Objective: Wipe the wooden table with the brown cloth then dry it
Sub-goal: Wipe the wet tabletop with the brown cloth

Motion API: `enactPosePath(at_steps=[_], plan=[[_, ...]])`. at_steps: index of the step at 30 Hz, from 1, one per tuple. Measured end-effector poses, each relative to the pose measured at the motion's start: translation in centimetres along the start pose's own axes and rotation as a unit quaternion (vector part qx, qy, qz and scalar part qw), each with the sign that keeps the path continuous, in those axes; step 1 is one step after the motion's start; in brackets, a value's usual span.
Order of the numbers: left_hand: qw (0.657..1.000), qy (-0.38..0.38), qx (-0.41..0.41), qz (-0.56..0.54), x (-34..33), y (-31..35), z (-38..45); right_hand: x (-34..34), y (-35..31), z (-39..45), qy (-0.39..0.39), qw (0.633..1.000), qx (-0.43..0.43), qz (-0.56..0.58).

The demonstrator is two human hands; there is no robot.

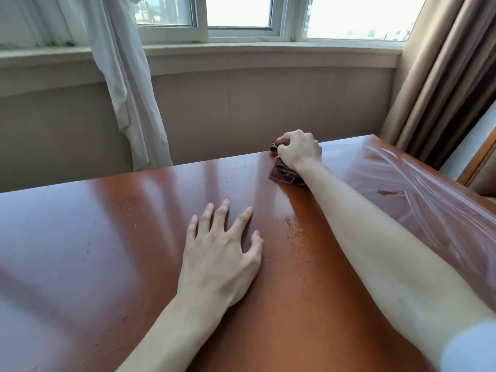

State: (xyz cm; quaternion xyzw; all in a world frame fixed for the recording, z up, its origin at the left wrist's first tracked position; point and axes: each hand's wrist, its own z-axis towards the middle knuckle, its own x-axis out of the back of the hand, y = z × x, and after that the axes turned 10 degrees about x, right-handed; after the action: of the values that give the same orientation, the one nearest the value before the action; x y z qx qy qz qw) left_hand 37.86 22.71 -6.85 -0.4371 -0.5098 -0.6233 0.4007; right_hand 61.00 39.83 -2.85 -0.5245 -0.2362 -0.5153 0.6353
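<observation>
The glossy reddish wooden table (107, 237) fills the lower view. My right hand (299, 150) reaches to the table's far edge and grips the bunched brown cloth (284, 174), which presses on the wood under my fist. Much of the cloth is hidden beneath the hand. My left hand (222, 253) rests flat on the table's middle with fingers spread and holds nothing. Wet streaks and droplets (418, 189) shine on the table's right part, and a trail of droplets runs along my right forearm.
A beige wall and window sill (241, 57) stand just behind the table's far edge. A white curtain (128, 98) hangs at the back left, brown drapes (442, 84) at the back right. A wooden frame (480, 162) shows past the right edge.
</observation>
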Motion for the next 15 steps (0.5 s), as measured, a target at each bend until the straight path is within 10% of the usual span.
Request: enactPosePath(at_steps=[15], plan=[[0.989, -0.034, 0.006, -0.144, 1.9, -1.0, 0.1, 3.2, -4.5, -17.1, 0.007, 0.999, 0.034, -0.039]])
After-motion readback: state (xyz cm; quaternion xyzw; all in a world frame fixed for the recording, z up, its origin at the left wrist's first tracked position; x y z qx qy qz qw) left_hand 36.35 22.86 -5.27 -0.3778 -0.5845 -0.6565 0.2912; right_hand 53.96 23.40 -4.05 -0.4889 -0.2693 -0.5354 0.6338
